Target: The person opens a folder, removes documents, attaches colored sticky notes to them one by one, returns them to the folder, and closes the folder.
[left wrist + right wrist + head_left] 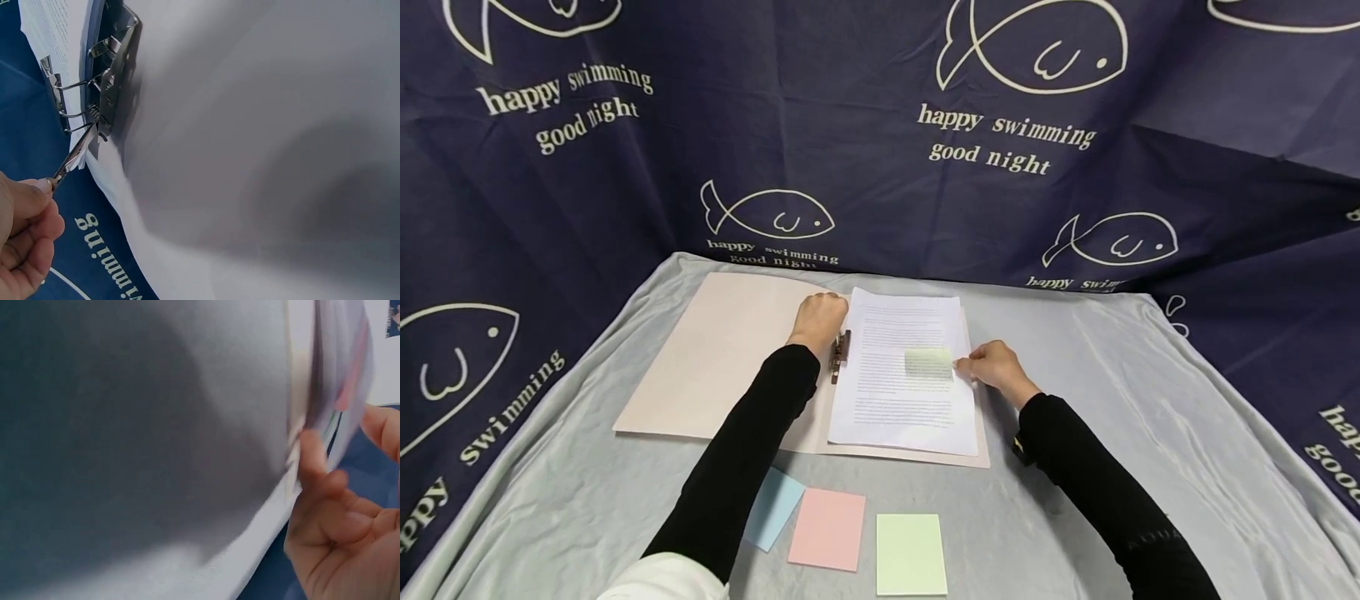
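An open pale pink folder [722, 367] lies on the cloth, with a stack of printed paper [895, 408] on its right half. At the fold sits a metal lever clip [840, 357]. My left hand [818, 321] pinches the end of the clip's lever [74, 153] between thumb and finger; the lever stands tilted out from the clip. A pale green sticky note [928, 363] lies on the top sheet near its right edge. Beside that note, my right hand [997, 367] holds the edge of the stack between thumb and fingers. Pink and green slips [351, 378] show between the sheets.
In front of the folder lie a blue sticky pad [772, 508], partly hidden by the left sleeve, a pink pad [827, 529] and a green pad [912, 554]. A light grey cloth [1075, 350] covers the table. Dark blue fish-print curtain [880, 150] hangs behind and at both sides.
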A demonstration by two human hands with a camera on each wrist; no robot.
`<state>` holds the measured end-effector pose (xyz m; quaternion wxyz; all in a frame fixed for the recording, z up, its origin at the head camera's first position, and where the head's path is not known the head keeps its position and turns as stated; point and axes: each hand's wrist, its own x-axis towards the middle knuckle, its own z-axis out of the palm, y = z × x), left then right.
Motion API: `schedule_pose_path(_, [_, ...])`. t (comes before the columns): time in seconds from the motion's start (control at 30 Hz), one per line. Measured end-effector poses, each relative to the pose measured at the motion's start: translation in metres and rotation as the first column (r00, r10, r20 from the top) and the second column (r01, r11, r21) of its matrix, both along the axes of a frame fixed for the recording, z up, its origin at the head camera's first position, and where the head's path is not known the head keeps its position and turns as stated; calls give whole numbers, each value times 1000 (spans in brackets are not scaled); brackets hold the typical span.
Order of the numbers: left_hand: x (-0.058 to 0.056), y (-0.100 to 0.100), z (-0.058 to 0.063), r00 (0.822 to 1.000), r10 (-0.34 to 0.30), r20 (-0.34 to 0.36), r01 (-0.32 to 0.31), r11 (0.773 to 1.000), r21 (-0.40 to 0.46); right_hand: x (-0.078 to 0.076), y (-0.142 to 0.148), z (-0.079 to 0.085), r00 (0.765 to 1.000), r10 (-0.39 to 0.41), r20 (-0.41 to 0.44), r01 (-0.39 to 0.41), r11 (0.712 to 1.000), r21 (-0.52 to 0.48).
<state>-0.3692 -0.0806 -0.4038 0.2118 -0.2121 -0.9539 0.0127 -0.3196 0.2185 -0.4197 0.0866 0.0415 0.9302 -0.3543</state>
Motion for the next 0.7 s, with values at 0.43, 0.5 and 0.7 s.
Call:
schedule_pose_path(0.43, [0, -3, -2, 1000, 7, -19, -8, 999, -36, 12, 6, -2, 983, 101, -150, -94, 994, 55])
schedule_pose_path(0.5, [1, -4, -1, 1000, 7, -11, -8, 999, -35, 16, 8, -4, 949, 190, -250, -170, 980, 102])
schedule_pose_path(0.7, [2, -3, 0, 1000, -6, -26, 5, 999, -35, 49, 28, -4, 763, 539, -357, -420, 833, 361])
